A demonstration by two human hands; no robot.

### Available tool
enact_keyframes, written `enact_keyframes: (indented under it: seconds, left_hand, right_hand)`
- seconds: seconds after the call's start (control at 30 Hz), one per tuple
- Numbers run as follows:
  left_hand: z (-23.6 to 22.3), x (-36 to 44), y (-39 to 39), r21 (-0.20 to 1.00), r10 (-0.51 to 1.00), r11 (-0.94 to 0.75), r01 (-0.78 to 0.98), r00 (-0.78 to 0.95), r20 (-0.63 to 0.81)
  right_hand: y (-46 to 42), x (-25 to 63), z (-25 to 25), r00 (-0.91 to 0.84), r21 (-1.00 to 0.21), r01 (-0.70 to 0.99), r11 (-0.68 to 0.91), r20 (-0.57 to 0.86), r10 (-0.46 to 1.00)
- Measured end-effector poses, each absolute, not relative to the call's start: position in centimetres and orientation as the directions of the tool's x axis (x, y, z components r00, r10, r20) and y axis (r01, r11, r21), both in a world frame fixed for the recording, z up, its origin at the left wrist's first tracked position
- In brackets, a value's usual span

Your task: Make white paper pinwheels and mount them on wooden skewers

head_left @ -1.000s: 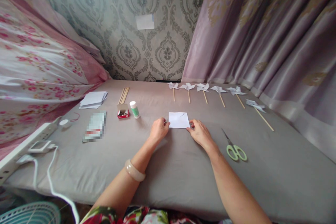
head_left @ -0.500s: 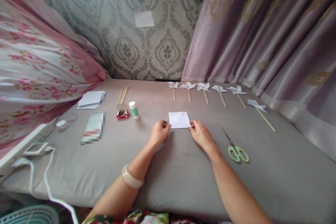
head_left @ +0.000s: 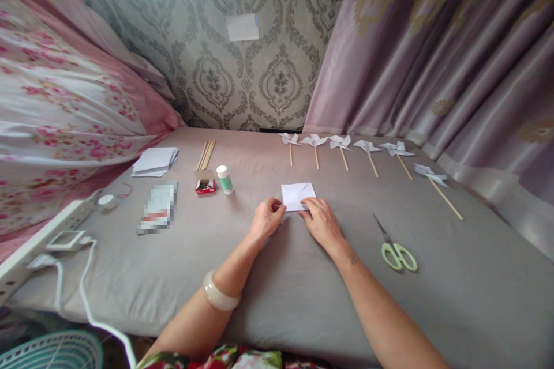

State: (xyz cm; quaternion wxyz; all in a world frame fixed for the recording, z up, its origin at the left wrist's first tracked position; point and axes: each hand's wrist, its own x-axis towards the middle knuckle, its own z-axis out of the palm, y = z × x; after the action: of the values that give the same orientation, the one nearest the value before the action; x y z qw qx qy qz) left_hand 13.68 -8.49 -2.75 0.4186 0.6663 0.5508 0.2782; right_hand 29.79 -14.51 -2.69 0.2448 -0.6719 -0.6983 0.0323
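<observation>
A white square of paper (head_left: 296,193) lies on the grey cloth (head_left: 303,277) in front of me. My left hand (head_left: 268,220) pinches its near left corner with curled fingers. My right hand (head_left: 318,219) lies over the near right part of the sheet, fingers pressing down on it. Green-handled scissors (head_left: 396,247) rest to the right of my right hand.
Several white paper pinwheels on wooden sticks (head_left: 341,147) lie in a row at the back. A glue bottle (head_left: 224,179), a small red box (head_left: 203,185), loose sticks (head_left: 206,154) and a paper stack (head_left: 154,161) sit at the left. A power strip with cable (head_left: 52,239) is at the left edge.
My right hand has slid left from the sheet's right corner onto the paper. My left hand stays at the left corner.
</observation>
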Motion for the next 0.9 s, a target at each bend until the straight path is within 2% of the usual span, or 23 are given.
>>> enact_keyframes:
  seconds: [0.1,0.3,0.63,0.9]
  left_hand:
    - [-2.8,13.7,-8.5,0.857,0.964,-0.052,0.513,0.249,-0.091]
    - [-2.3,13.6,-8.8,0.830,0.965,-0.088,0.550,0.253,-0.065]
    - [-2.7,13.3,-8.5,0.869,0.954,-0.063,0.491,0.286,-0.092]
    - [-2.8,12.7,-7.7,0.855,0.957,-0.105,0.507,0.284,-0.051]
  right_hand:
    - [-14.2,30.0,-3.3,0.039,-0.375,0.924,0.075,0.287,0.957]
    - [-14.2,30.4,-3.6,-0.008,-0.291,0.950,0.110,0.330,0.944]
    - [-14.1,30.0,-3.1,-0.004,-0.191,0.978,0.082,0.378,0.926]
    - [-15.0,30.5,-2.3,-0.058,-0.228,0.967,0.114,0.240,0.969]
